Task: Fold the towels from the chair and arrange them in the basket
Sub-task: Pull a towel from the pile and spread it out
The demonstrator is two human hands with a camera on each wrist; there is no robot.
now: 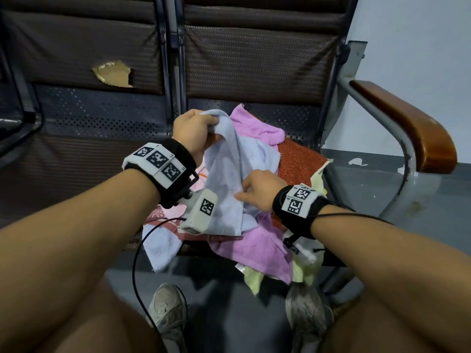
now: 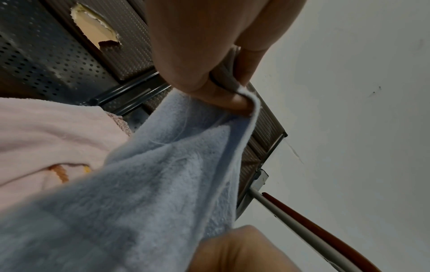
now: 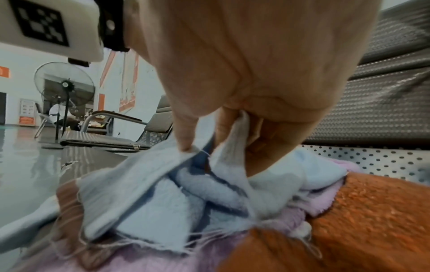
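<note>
Two hands work one light blue towel (image 1: 229, 174) above a heap on the chair seat (image 1: 300, 118). Left hand (image 1: 193, 131) fingers (image 2: 223, 99) pinch its raised top edge; right hand (image 1: 257, 192) fingers (image 3: 184, 136) pinch a lower fold. Beneath lie a pink towel (image 1: 252, 243), an orange-red towel (image 1: 298, 161), a yellow towel (image 1: 254, 278) and a second pale blue towel (image 1: 160, 248) hanging off the front. A wooden armrest (image 1: 413, 133) flanks the right; the neighbouring backrest shows a torn hole (image 1: 113, 75).
</note>
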